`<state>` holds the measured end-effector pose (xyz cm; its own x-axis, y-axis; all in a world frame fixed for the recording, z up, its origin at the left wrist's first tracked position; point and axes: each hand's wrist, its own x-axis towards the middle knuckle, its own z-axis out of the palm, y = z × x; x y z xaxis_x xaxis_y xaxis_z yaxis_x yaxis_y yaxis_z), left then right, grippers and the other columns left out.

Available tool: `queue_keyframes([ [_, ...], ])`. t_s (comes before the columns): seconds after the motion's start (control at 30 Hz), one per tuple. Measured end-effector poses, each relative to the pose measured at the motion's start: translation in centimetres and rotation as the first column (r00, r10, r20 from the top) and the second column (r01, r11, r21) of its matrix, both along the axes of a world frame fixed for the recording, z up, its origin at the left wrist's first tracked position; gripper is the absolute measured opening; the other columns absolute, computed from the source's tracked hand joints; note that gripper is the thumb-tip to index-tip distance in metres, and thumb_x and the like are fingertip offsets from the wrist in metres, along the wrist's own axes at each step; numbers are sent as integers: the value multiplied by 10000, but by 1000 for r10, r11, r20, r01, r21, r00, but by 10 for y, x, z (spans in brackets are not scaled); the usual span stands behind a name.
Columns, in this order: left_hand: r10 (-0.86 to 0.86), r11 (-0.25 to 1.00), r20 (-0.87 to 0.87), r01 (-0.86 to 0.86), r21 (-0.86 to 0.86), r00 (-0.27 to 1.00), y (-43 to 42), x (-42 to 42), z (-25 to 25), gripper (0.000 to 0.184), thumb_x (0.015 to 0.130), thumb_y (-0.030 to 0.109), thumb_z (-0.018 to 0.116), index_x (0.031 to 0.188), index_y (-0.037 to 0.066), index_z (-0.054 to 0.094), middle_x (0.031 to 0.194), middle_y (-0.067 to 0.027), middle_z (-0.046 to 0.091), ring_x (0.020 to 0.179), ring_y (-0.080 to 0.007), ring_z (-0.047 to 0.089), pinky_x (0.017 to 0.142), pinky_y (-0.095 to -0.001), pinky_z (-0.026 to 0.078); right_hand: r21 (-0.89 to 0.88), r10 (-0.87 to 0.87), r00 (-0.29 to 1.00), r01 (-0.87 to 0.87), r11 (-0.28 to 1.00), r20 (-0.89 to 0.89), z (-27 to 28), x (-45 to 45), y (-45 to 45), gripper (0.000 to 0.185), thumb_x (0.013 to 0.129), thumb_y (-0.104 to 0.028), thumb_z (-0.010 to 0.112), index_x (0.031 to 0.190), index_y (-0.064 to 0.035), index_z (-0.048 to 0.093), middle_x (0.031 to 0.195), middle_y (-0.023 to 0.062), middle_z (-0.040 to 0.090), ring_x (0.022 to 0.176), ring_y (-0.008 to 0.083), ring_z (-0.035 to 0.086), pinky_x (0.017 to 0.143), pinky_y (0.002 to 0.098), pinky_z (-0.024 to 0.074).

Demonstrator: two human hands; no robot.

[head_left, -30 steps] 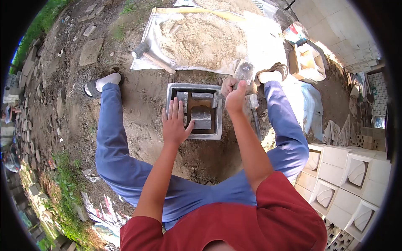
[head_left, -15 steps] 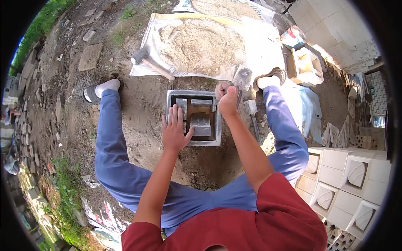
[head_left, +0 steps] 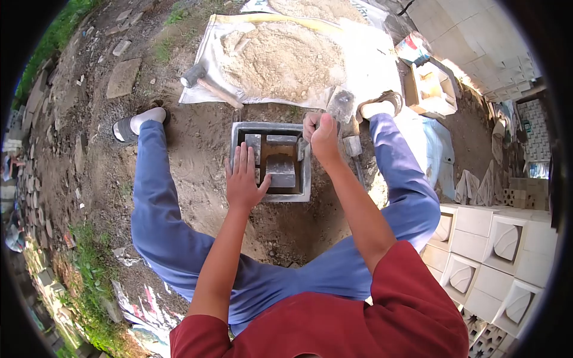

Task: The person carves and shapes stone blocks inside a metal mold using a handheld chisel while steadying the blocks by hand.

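Note:
On the ground between my legs sits a grey rectangular block mould (head_left: 270, 197) with grey inner pieces (head_left: 280, 170) around its hollow. My left hand (head_left: 243, 185) lies flat on its left side, fingers stretched out over the inner piece there. At the mould's upper right corner, my right hand (head_left: 323, 138) is closed in a fist with the thumb up. Whatever is inside that fist is hidden from me. Just beyond it lies a flat trowel-like blade (head_left: 341, 105), and to its right a hammer (head_left: 353, 145).
A sheet (head_left: 203, 65) bearing a heap of sandy material (head_left: 286, 59) spreads ahead. A mallet (head_left: 194, 76) lies at its left edge. Pale hollow blocks (head_left: 477, 250) are stacked to my right. A wooden box (head_left: 431, 89) and a bucket (head_left: 413, 49) stand at upper right.
The whole view has shifted slightly, so the scene sits a little higher and further left. Both hands keep nearly the same places against the mould.

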<state>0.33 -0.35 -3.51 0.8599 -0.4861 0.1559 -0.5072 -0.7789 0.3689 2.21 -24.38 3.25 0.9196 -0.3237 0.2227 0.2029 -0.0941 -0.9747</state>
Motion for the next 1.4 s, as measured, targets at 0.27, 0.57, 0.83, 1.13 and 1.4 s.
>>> queue_keyframes([
  [0.27, 6, 1000, 13, -6, 3, 1000, 2, -2, -4, 869, 899, 459, 622, 1571, 24, 282, 1661, -147, 237, 1544, -305, 201, 1231, -529, 157, -25, 16, 1000, -16, 1000, -22, 14, -17, 6, 764, 955, -794, 260, 618, -109, 284, 578, -25, 275, 495, 104, 258, 470, 295, 182],
  [0.57, 8, 1000, 23, -8, 5, 1000, 0, -3, -7, 879, 887, 471, 627, 1570, 30, 294, 1660, -149, 244, 1544, -294, 203, 1228, -540, 165, 23, -78, 995, 79, 997, -54, 27, -35, 16, 817, 958, -799, 198, 581, -82, 310, 527, -17, 300, 488, 110, 318, 463, 302, 231],
  [0.83, 0, 999, 35, -1, 34, 999, -2, -5, -9, 897, 889, 478, 622, 1582, 35, 265, 1664, -146, 234, 1546, -289, 200, 1229, -543, 161, -44, -126, 992, 126, 991, 13, 11, -37, 24, 807, 981, -756, 244, 598, -51, 334, 544, 4, 320, 507, 125, 323, 484, 332, 239],
  [1.13, 13, 999, 33, -15, 46, 999, -2, -7, -7, 877, 888, 474, 618, 1576, 44, 285, 1661, -142, 246, 1546, -284, 204, 1234, -525, 154, 255, -168, 985, 152, 955, 44, 19, -41, 21, 570, 1043, -387, 349, 571, -67, 329, 517, -16, 303, 495, 109, 314, 472, 312, 249],
  [1.4, 12, 999, 44, -14, 39, 999, 1, -6, -10, 875, 884, 470, 617, 1574, 42, 291, 1657, -145, 254, 1542, -291, 213, 1230, -533, 163, 216, -274, 959, 254, 943, 68, 31, -45, 37, 553, 1052, -431, 334, 615, -97, 268, 579, -26, 275, 508, 89, 246, 484, 293, 191],
])
